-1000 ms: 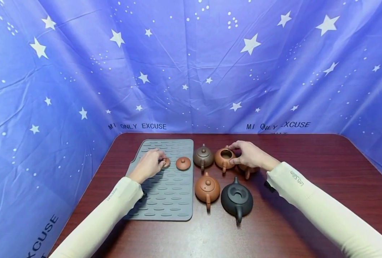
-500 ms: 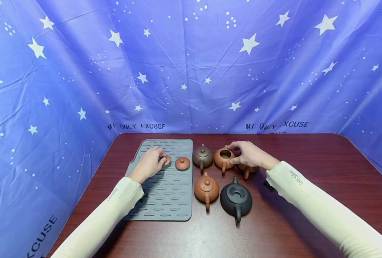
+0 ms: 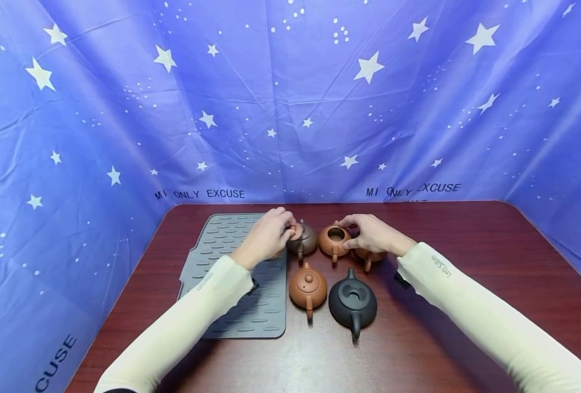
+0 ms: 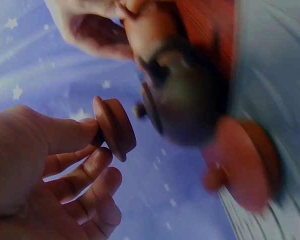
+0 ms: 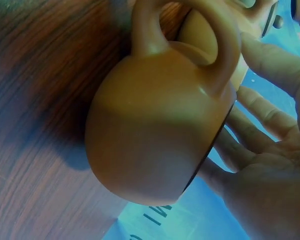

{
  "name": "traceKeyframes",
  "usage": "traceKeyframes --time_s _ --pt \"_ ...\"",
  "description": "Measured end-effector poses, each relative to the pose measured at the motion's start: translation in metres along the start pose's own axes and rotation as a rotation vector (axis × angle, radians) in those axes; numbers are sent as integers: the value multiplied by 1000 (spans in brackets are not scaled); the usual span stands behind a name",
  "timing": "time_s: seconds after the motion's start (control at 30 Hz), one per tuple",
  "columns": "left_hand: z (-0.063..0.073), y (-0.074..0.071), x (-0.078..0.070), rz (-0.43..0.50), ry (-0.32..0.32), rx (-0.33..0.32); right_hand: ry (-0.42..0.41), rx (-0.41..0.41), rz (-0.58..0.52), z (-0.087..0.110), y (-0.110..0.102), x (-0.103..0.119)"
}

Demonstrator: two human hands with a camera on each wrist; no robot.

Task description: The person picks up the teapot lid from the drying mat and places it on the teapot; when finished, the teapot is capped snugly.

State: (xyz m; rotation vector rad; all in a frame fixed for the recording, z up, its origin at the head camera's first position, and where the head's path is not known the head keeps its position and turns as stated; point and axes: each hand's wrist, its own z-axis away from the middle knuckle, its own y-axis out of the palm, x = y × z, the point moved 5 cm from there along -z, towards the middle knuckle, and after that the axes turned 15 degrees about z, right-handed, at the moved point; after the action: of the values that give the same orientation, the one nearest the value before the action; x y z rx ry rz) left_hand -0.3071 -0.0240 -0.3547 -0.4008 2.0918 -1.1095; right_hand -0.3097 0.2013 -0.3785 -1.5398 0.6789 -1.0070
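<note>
My left hand (image 3: 265,234) pinches a small reddish-brown teapot lid (image 4: 115,129) by its knob, raised beside the dark brown teapot (image 3: 307,243). My right hand (image 3: 376,234) holds an orange-brown teapot (image 3: 325,245) whose top is uncovered, thumb at the near side and fingers at the far side. Under that hand sits another orange-brown teapot (image 5: 140,135), partly hidden in the head view. In the left wrist view a second reddish-brown lid (image 4: 245,165) lies on the grey mat (image 3: 265,311); my left hand mostly hides it in the head view.
An orange-brown teapot with its lid on (image 3: 307,289) and a black teapot (image 3: 353,305) stand in the nearer row on the dark red wooden table (image 3: 467,284). A blue star-patterned cloth (image 3: 290,98) hangs behind the table and at its sides.
My left hand has lifted the small lid off the grey mat and carried it right, towards the teapots. The right hand stays at the uncovered teapot. The head view has shifted slightly.
</note>
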Motion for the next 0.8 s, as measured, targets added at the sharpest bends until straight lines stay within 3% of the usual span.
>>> traceKeyframes --time_s 0.13,0.27,0.47,0.8 --pt "-18 12 -18 -20 71 31 -6 -3 3 -1 1 0" --pt "-36 26 -29 -29 100 105 -5 -12 5 -1 1 0" --pt "-56 47 -38 -49 80 223 7 1 1 -1 2 -2" --pt "-75 68 -39 -111 51 300 38 13 12 -2 4 -7"
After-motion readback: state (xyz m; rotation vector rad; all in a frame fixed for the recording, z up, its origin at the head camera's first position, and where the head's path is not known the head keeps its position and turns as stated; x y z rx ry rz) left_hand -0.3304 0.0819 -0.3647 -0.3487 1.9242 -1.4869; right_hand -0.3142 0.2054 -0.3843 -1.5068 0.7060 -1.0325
